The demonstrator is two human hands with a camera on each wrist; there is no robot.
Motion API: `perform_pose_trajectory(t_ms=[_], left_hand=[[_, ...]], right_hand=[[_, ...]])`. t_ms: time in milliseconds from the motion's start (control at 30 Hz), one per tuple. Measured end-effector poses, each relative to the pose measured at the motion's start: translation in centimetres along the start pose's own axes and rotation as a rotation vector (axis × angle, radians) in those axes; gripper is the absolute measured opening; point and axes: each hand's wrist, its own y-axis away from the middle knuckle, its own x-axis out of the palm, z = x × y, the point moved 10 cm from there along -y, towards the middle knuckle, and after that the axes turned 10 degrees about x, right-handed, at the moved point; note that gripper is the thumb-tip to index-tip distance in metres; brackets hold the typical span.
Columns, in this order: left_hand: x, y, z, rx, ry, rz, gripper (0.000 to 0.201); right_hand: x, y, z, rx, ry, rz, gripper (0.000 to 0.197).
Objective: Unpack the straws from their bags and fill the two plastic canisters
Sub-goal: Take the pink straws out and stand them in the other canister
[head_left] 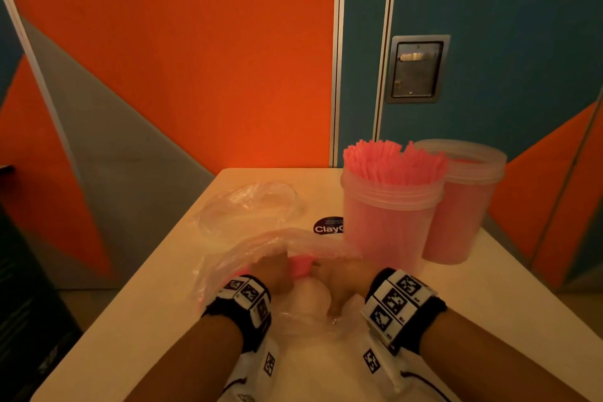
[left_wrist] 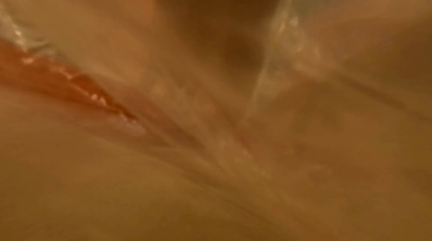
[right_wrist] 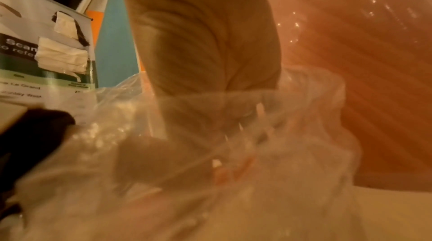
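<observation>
Both hands are working inside a clear plastic bag lying at the near edge of the desk. The left hand is sitting in the bag's mouth with its fingers seeming to be curling around a small bunch of pink straws, while the right hand is gathering the film just beside it; the right wrist view is showing its fingers reaching down into crumpled plastic, though whether they are actually pinching the film cannot be told. The left wrist view is only giving a blur of film and a pink streak. Further back on the right, the near canister is standing upright, packed with pink straws fanning out above its rim, and the far canister, touching or just behind it, is looking pink through its wall, with no straws rising past its rim. An emptied bag is lying crumpled mid-desk. Judging from this, the work is well along: one bag is finished, one canister is looking full, and the last straws are waiting to come out of this bag, probably for the far canister.
</observation>
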Motion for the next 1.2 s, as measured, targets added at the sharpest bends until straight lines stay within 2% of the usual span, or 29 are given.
perform_pose_trajectory(t_ms=[100, 200, 367, 433, 567, 600, 700, 833, 933, 1067, 1200], left_hand=[[-0.2, 0.2, 0.9, -0.005, -0.069, 0.008, 0.047], [0.0, 0.3, 1.1, 0.073, -0.053, 0.006, 0.036], [-0.6, 0.9, 2.1, 0.103, -0.063, -0.067, 0.021], [-0.6, 1.4, 2.5, 0.128, -0.053, -0.071, 0.019], [-0.9, 2.4, 3.4, 0.186, -0.057, -0.089, 0.01], [-1.5, 2.9, 3.5, 0.209, -0.071, -0.127, 0.016], [-5.1, 5.4, 2.8, 0.296, -0.196, -0.296, 0.011], [-8.2, 8.2, 2.4, 0.37, -0.223, -0.465, 0.016], [-8.6, 9.0, 3.2, 0.387, -0.183, -0.517, 0.019], [-9.0, 9.5, 5.2, 0.314, -0.156, -0.592, 0.027], [-9.9, 10.7, 4.1, 0.402, -0.106, -0.671, 0.011]], right_hand=[[-1.2, 0.0, -0.5, 0.021, -0.155, -0.072, 0.072], [-1.9, 0.0, -0.9, 0.035, -0.183, -0.13, 0.06], [-2.2, -0.5, -1.0, 0.043, -0.261, -0.154, 0.049], [-2.8, -0.7, -1.3, 0.046, -0.313, -0.199, 0.043], [-4.3, -1.1, -2.2, 0.066, -0.412, -0.33, 0.045], [-4.7, -1.1, -2.3, 0.071, -0.42, -0.366, 0.045], [-5.5, -1.2, -2.5, 0.082, -0.401, -0.446, 0.045], [-6.2, -1.5, -2.2, 0.034, -0.427, -0.492, 0.047], [-7.0, -1.4, -1.4, -0.037, -0.467, -0.464, 0.039], [-6.8, -1.7, -2.5, -0.008, -0.562, -0.348, 0.05], [-6.3, -1.8, -2.9, 0.001, -0.639, -0.336, 0.05]])
